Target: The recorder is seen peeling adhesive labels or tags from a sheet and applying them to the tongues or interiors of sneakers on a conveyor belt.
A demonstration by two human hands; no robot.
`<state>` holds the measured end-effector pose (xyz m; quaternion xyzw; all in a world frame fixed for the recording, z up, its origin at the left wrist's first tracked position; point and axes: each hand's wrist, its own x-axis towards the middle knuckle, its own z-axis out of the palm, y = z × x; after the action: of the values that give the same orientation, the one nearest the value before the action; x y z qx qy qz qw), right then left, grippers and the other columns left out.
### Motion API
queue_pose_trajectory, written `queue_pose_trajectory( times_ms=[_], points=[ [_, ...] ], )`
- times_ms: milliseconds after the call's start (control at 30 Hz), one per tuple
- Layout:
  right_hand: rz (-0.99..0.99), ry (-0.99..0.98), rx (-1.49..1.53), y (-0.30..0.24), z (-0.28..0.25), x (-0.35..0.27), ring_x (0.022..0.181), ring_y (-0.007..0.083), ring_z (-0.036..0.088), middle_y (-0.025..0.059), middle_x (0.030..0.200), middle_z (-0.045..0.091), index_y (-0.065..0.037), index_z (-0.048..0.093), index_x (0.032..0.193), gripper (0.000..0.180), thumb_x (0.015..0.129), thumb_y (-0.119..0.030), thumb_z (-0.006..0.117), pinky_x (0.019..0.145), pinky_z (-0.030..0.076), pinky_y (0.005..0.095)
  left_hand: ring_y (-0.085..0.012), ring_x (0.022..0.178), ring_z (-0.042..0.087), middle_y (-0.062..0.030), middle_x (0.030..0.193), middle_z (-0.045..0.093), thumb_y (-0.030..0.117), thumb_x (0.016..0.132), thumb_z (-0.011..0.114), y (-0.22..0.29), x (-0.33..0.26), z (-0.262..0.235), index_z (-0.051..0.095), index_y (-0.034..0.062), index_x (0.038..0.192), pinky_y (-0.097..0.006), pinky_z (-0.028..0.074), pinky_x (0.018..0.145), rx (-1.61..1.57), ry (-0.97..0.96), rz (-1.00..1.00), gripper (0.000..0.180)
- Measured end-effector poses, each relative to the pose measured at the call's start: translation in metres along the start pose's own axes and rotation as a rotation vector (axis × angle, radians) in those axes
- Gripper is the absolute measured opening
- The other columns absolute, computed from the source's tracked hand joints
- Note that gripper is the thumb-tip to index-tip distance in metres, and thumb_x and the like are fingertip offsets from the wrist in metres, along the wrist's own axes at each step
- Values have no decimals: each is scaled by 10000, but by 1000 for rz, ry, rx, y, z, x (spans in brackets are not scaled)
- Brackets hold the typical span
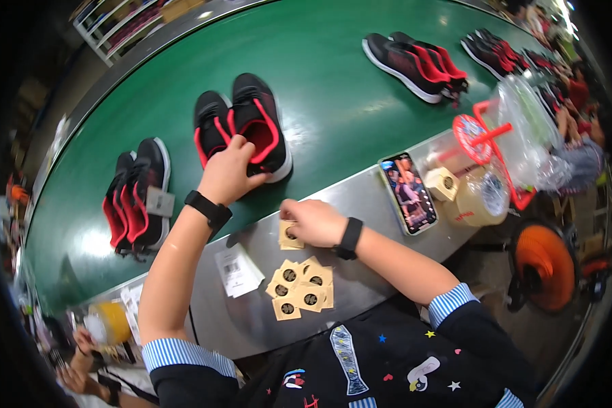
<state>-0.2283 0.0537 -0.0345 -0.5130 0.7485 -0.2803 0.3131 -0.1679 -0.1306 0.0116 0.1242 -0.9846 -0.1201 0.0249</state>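
My left hand [230,170] grips the heel of a black sneaker [257,102] with a red lining, its fingers inside the collar and the thumb outside. That sneaker stands beside its mate [211,117] on the green belt, toes pointing away from me. On the metal ledge my right hand [314,223] has its fingers closed on a small cream square card [290,238] with a dark round print. Closer to me lies a loose pile of similar cards [304,289]. Left of the pile is a stack of white labels [238,270].
Another sneaker pair [139,194] with a tag stands left on the green belt [319,129]; more pairs [415,64] stand far right. A lit phone [408,192], a small box [442,183] and drink cups [483,197] crowd the ledge's right end. An orange fan [545,262] stands beyond.
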Motion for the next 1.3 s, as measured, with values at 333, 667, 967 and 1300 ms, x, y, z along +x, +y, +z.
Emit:
queue_pose_trajectory(
  times_ms=[333, 667, 967, 1300],
  points=[
    [53, 13, 370, -13, -18, 3, 681, 223, 576, 118, 746, 595, -8, 559, 807, 190, 713, -172, 583, 635, 453, 308, -290, 866, 553, -88, 1140, 483, 229, 618, 697, -65, -108, -19, 505, 45, 975, -353, 456, 728, 70, 72, -152, 445],
    [136, -78, 501, -18, -25, 7, 526, 110, 516, 61, 633, 569, -1, 567, 796, 200, 743, -193, 578, 489, 417, 256, -252, 861, 468, -94, 874, 492, 153, 587, 704, -17, -168, -2, 528, 25, 894, -328, 399, 742, -387, -69, -180, 376],
    [-111, 13, 366, -15, -17, 4, 653, 199, 572, 108, 709, 593, 2, 567, 785, 196, 743, -189, 560, 593, 443, 296, -103, 597, 506, -50, 649, 526, 26, 688, 595, -21, -166, 1, 542, -27, 762, -216, 403, 578, -707, 14, -411, 105],
    [-219, 145, 495, -32, -20, -9, 545, 210, 551, 97, 584, 564, -4, 574, 736, 210, 745, -214, 575, 515, 417, 304, -113, 753, 540, -100, 938, 537, -29, 747, 561, 41, -110, -17, 575, -53, 822, -228, 465, 648, -1141, 3, -284, 79]
  ],
)
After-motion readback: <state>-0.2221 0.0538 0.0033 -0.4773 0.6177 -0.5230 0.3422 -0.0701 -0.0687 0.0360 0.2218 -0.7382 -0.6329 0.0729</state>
